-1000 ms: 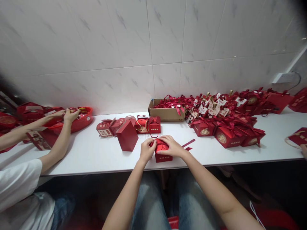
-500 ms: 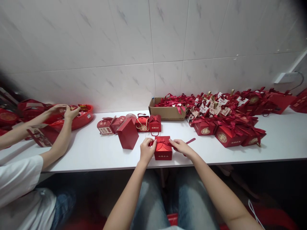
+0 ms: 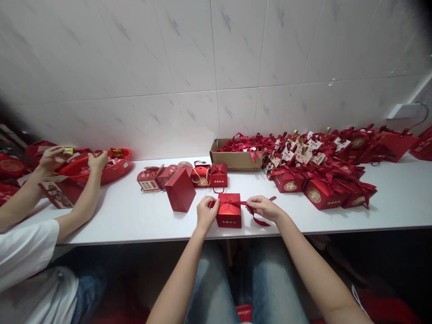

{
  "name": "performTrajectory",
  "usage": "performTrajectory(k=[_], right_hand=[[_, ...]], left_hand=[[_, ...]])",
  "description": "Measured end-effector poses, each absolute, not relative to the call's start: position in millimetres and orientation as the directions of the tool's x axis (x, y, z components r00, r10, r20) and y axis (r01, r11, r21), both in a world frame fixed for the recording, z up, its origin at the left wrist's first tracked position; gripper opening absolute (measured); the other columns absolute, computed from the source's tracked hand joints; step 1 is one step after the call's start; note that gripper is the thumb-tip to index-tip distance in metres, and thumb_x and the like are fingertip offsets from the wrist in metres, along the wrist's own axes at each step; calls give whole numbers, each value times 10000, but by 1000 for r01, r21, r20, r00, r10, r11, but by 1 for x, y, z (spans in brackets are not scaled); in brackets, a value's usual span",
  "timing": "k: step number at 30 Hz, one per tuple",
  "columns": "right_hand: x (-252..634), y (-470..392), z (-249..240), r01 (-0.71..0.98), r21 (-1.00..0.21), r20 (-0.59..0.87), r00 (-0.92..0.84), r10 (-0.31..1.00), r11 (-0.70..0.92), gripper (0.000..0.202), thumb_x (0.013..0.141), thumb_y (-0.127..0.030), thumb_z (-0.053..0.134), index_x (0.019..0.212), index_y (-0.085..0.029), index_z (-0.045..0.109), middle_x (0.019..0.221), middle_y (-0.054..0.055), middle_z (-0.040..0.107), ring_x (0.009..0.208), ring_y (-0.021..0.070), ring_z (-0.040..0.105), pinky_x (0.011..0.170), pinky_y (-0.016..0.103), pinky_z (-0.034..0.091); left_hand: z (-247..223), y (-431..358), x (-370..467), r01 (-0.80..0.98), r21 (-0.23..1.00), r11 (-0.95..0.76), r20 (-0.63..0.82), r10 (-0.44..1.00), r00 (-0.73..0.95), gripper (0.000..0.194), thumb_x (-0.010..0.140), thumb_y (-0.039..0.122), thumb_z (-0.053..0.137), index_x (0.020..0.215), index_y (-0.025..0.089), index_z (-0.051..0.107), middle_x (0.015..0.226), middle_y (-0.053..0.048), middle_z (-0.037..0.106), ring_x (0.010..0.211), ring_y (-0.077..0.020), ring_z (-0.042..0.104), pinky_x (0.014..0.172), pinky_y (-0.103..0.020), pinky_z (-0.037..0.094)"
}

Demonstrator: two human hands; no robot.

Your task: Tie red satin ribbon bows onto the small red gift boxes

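Note:
A small red gift box (image 3: pixel 229 216) with gold lettering stands on the white table near its front edge. Across its top runs a dark red ribbon (image 3: pixel 243 203), crossed at the middle. At the box's upper left corner, my left hand (image 3: pixel 206 210) pinches one side of the ribbon. My right hand (image 3: pixel 265 208) is off to the right of the box, closed on the ribbon's other side, which is stretched out straight. The loose tail hangs below those fingers and curls onto the table. A plain red upright box (image 3: pixel 181 190) stands left of my left hand.
Behind are several small decorated boxes (image 3: pixel 201 174) and a cardboard box (image 3: pixel 235 161) of red ribbons. Many ribboned boxes (image 3: pixel 324 192) crowd the right side. At left, a co-worker's hands (image 3: pixel 96 161) are over a red basin (image 3: pixel 125 166) of wrapped sweets.
My right hand has moved right, away from the box, drawing the ribbon out straight. My left hand stays at the corner. The co-worker's one hand has moved left with a yellow packet.

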State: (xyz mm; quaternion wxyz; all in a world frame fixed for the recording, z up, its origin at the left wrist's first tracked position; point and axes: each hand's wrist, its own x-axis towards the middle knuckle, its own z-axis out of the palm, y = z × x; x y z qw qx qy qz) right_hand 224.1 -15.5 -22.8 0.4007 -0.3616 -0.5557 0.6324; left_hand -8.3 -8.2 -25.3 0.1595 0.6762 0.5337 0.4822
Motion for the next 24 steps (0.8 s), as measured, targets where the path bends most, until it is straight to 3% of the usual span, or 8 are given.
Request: performTrajectory(k=[4,7,11,14,17,20,24], right_hand=[[220,-14,-16,-290,-956,67,-360,931,-43,264,634,-385,758,749,-164,673,671,11,607,637,127,536,657,282,414],[211,-10,-12,-271,-962,131,-334,933,38,242,670,-357,737,822,-173,697,781,28,659,718,137,573,737,298,440],[201,-6,-10,-226,-969,174,-348,921,97,347,681,-351,721,983,-188,675,941,51,684,830,168,605,817,338,448],[196,-7,-8,-181,-975,184,-337,923,128,389,689,-365,711,1030,-190,645,913,47,683,819,173,614,794,343,460],[192,-10,-4,-153,-972,221,-348,911,178,346,711,-377,692,991,-186,623,849,30,666,784,164,616,762,327,470],[188,-12,-3,-149,-967,241,-289,927,205,303,706,-369,695,923,-191,581,780,-1,638,747,149,611,723,299,474],[186,-11,-9,-82,-978,205,-255,945,190,429,705,-381,686,1073,-191,572,686,-23,618,657,143,587,673,300,473]], left_hand=[[-25,-9,-6,588,724,-361,465,885,-30,181,769,298,543,628,192,500,645,4,548,612,-135,503,608,-253,404],[-23,-9,-5,563,748,-351,458,887,-56,107,749,280,578,755,196,512,742,-7,580,706,-149,558,666,-263,439],[-13,-8,-1,540,739,-402,528,844,-95,162,776,288,573,907,194,560,954,-71,628,950,-209,578,837,-343,445],[3,-8,8,450,780,-434,487,873,-2,208,822,354,534,933,196,608,970,-72,661,955,-207,603,837,-334,457],[17,-9,19,368,821,-436,426,898,113,280,759,389,621,959,193,636,965,-64,684,922,-200,631,805,-307,482],[24,-8,26,378,824,-423,412,904,114,204,718,353,662,818,175,673,844,-59,704,828,-197,644,782,-315,492],[25,-7,28,367,822,-434,439,895,76,165,734,338,640,754,182,691,776,-54,709,774,-202,645,759,-334,499]])
